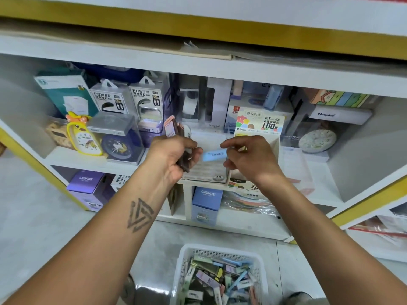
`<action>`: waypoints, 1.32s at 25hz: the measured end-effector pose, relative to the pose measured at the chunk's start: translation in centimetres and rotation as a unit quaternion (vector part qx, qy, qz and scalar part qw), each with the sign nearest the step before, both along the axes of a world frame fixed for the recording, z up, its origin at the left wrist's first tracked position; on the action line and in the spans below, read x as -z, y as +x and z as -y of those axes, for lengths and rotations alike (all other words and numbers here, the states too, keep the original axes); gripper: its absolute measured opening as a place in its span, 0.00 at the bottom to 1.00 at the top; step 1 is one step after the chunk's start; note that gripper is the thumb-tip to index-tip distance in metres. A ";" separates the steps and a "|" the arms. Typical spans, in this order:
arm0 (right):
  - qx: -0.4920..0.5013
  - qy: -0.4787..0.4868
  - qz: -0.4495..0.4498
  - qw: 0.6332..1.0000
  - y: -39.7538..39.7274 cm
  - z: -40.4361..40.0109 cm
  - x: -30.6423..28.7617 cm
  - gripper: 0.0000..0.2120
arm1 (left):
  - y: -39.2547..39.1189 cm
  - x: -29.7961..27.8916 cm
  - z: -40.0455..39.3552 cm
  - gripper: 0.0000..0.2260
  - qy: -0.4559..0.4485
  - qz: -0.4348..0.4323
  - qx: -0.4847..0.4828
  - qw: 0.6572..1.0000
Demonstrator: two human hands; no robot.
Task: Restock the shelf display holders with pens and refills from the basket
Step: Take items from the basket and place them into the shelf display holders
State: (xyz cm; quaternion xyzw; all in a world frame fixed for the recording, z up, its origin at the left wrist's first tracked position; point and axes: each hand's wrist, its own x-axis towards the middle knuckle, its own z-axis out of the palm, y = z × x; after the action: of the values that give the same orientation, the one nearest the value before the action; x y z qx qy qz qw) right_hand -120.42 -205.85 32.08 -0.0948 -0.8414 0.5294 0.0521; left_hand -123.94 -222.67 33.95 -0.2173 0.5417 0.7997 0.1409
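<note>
Two bare hands are up in front of the middle shelf (92,160). At the left end of that shelf stands a yellow duck clock (82,137), and next to it a dark blue clock (120,146) in a clear box. Two power bank boxes (130,102) stand behind them near the back wall.

The left hand (174,157) has its fingers curled tight around a small stack of refill packs (176,130), which stick up above the fist. Just to its right, the right hand (248,157) pinches a blue refill pack (213,155) between thumb and fingers. The blue pack sits in the gap between both hands. Right behind it is the white display holder (209,139) near the front edge of the shelf, with a flowery refill box (257,124) beside it.

Down on the floor near the bottom edge, the white basket (182,260) holds many more packs in lots of colours.
</note>
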 end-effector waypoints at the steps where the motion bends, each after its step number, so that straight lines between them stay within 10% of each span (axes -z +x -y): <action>1: -0.013 0.041 -0.020 0.999 -0.4 0.4 0.3 0.10 | -0.1 0.0 0.6 0.11 -0.001 0.001 0.005 1.000; 26: -0.188 0.321 -0.139 0.918 -3.5 6.0 4.3 0.02 | -0.6 0.8 6.9 0.10 -0.046 0.005 0.046 0.998; 31: -0.183 0.303 -0.076 0.932 -3.2 6.6 4.0 0.14 | -0.5 0.7 6.5 0.04 -0.049 0.006 0.086 0.995; 33: -0.108 0.145 -0.061 0.982 -3.3 6.3 3.0 0.14 | -0.2 0.6 6.1 0.05 -0.040 0.004 0.112 0.993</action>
State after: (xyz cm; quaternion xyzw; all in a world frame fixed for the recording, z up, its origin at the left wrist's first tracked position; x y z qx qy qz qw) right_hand -123.72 -212.10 29.06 0.0379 -0.9096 0.4095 0.0586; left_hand -124.15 -228.79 33.39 -0.1641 0.5937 0.7555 0.2230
